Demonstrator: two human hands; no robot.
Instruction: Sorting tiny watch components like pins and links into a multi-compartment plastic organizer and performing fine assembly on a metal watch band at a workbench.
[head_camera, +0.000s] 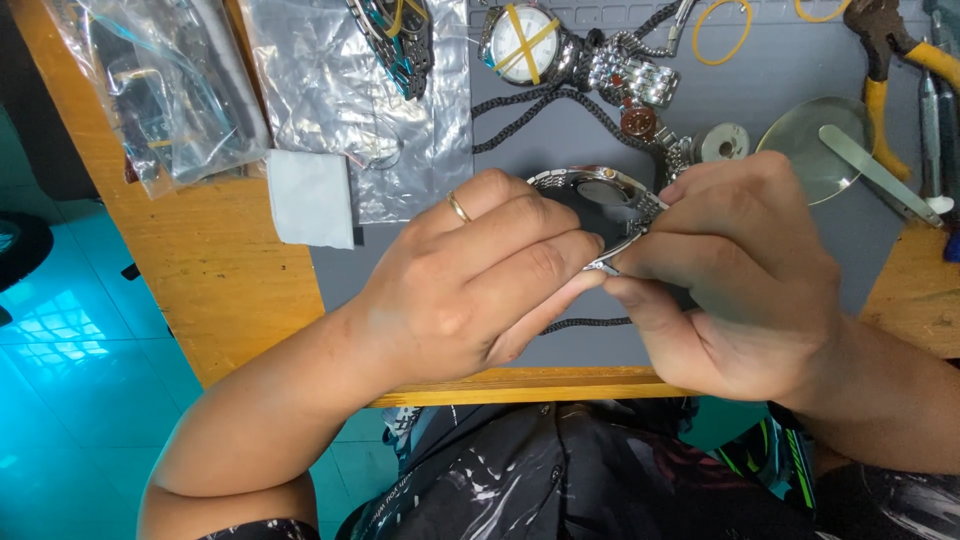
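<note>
Both hands pinch one watch (600, 200) above the bench's near edge: left hand (480, 280) fingers (540, 255) clamp its case from the side, right hand (740, 270) fingers (655, 195) grip the metal band. Beyond, on the grey mat (560, 130), lie black cords (530, 105), a second watch (525, 42) and a loose lens (815, 150). Pliers (885, 60) sit at the far right corner, plastic bags (170, 90) far left.

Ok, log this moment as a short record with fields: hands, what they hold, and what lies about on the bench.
left hand: wears a ring, grips the watch from the left
right hand: pinches the watch's right edge
watch: silver case, dark face, held above the mat
mat: grey, on a wooden bench
behind: second watch crossed by yellow bands, round glass, yellow-handled pliers
left side: clear plastic bags
</note>
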